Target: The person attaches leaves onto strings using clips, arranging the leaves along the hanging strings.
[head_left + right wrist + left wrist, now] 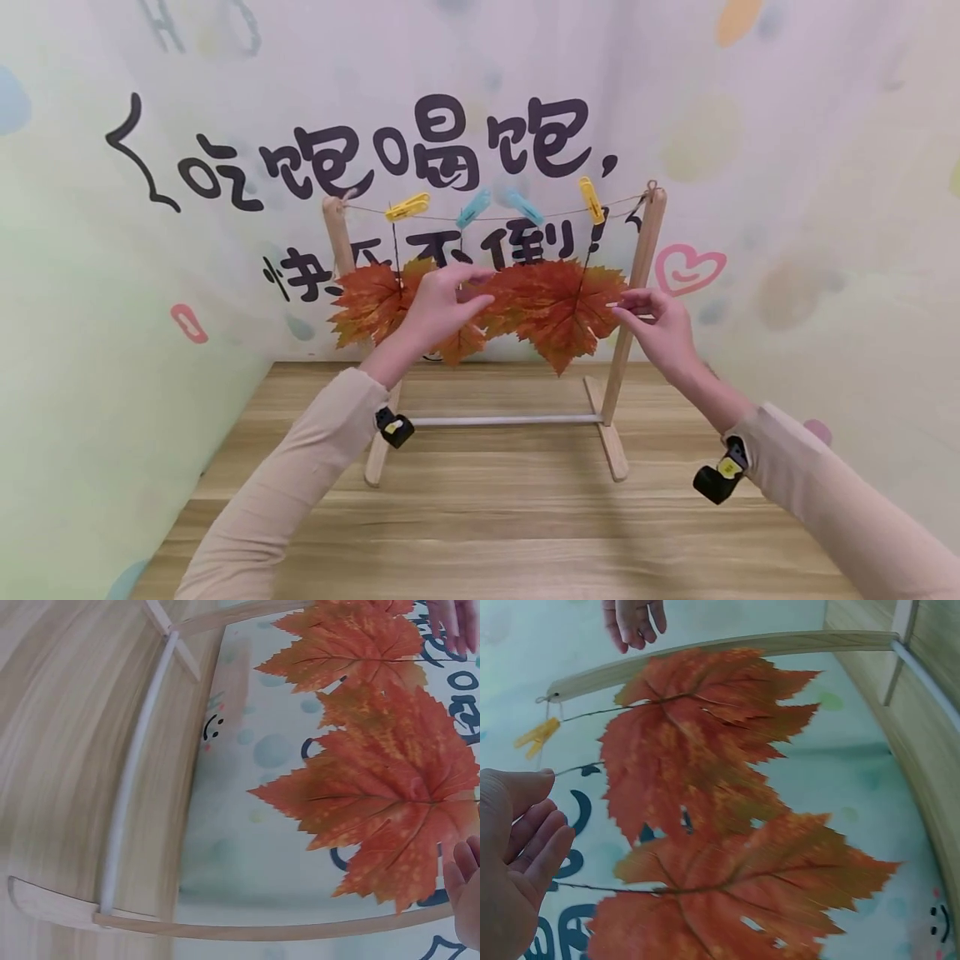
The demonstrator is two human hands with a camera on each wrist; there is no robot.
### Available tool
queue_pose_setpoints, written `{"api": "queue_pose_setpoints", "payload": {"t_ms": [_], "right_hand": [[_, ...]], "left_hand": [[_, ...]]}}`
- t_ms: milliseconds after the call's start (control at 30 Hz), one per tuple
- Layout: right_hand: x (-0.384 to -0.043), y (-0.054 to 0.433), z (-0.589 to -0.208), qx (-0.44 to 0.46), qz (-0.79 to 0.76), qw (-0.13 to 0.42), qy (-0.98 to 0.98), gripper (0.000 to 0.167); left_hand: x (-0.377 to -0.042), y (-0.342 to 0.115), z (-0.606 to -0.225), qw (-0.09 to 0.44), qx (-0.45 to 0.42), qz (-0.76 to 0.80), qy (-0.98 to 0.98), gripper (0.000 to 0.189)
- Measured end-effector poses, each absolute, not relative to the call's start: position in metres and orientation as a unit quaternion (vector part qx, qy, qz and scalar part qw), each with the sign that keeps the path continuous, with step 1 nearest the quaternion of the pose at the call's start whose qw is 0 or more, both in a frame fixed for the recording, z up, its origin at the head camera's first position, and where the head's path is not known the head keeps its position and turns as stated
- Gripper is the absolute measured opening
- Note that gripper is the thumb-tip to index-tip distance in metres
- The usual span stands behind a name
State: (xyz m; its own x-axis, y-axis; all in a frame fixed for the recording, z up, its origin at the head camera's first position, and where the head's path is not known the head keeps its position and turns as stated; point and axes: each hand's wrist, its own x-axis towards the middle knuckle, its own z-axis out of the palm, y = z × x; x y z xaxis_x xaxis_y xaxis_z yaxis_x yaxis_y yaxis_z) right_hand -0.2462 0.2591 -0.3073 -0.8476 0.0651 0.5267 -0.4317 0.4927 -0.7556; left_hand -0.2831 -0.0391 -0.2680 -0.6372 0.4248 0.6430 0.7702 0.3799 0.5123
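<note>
Orange-red artificial maple leaves [558, 312] hang by thin dark stems from a string. A yellow clothespin [591, 200] holds one at the right, and another yellow clothespin [407, 207] is at the left. Two blue clothespins [473, 208] sit between them. My left hand [442, 307] hovers in front of the middle leaves, thumb and fingers apart and loosely bent. In the left wrist view, nothing shows between its fingers. My right hand [660, 329] is beside the rightmost leaf and the right post, fingers loosely bent; the right wrist view shows only part of it at the leaf's edge.
The string runs between two wooden posts [637, 275] on feet [617, 454], joined low down by a white rod [510, 420]. The stand is on a wood-grain table [480, 517]. Behind it hangs a pale backdrop [300, 67] with black lettering.
</note>
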Motion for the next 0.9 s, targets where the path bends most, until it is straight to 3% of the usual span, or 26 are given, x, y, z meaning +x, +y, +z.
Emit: {"api": "queue_pose_setpoints", "payload": {"t_ms": [900], "right_hand": [[-0.222,0.292,-0.421,0.054,0.513,0.197,-0.833,0.025]], "left_hand": [[-0.263,-0.129,-0.399,0.141,-0.217,-0.459,-0.850,0.029]]}}
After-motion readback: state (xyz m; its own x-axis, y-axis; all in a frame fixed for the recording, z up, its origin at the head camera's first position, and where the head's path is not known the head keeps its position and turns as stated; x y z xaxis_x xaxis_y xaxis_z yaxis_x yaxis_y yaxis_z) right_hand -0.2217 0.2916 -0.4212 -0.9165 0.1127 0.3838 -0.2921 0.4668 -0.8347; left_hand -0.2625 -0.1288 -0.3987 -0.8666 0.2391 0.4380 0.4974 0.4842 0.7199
